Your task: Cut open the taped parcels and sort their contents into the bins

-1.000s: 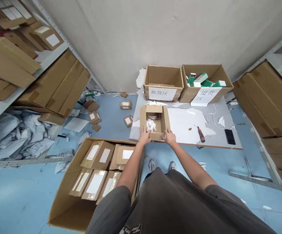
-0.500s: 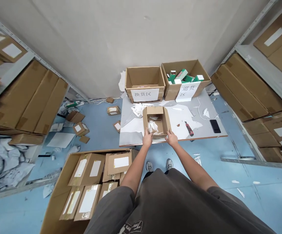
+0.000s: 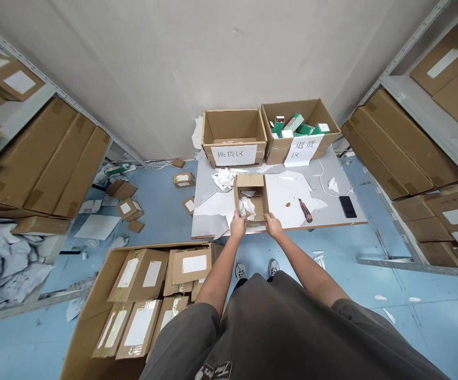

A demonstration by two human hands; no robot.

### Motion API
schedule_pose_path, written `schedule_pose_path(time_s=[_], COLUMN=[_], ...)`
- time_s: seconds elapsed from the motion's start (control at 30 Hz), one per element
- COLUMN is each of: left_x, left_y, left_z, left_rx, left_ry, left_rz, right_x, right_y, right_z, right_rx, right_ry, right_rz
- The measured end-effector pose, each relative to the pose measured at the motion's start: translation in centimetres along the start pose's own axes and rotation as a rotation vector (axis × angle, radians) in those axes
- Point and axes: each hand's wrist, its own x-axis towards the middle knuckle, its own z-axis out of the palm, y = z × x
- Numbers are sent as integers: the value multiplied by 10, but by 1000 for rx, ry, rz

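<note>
A small open cardboard box [image 3: 265,203] is at the front edge of the grey table [image 3: 334,211], with crumpled white paper [image 3: 247,207] inside. My left hand [image 3: 237,226] grips its near left corner, and my right hand [image 3: 273,225] grips the near right corner. To the right of the box lies a red and black box cutter [image 3: 305,210]. Behind it stand two larger open cartons with handwritten paper signs: the left carton [image 3: 234,126] shows little inside, while the right carton [image 3: 272,150] holds several green and white boxes [image 3: 294,122].
A black phone [image 3: 347,207] and a white cable lie on the table's right. More crumpled paper [image 3: 225,178] sits behind my left hand. A big carton [image 3: 84,316] of labelled parcels stands at lower left. Shelves with boxes flank both sides; small boxes and scraps litter the blue floor.
The small box has turned slightly and its right side has come inward, with my right hand shifting left along with it. My grip on both corners stays the same.
</note>
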Motion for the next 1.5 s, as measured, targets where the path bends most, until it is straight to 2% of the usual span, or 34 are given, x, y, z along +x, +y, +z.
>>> schedule_pose_path(time_s=[0.7,0.9,1.2,1.5], left_x=[-23,-23,-14,-14], left_y=[-8,-4,18,45], left_z=[21,19,14,19], left_rx=[-150,-165,-131,-124], left_ry=[157,188,222,160], left_rz=[86,121,220,252], right_x=[-16,-21,-34,-55], right_y=[15,21,33,51], right_z=[11,10,-2,-4], right_rx=[83,118,156,212], right_ry=[141,167,261,359], right_rz=[-41,-45,23,98])
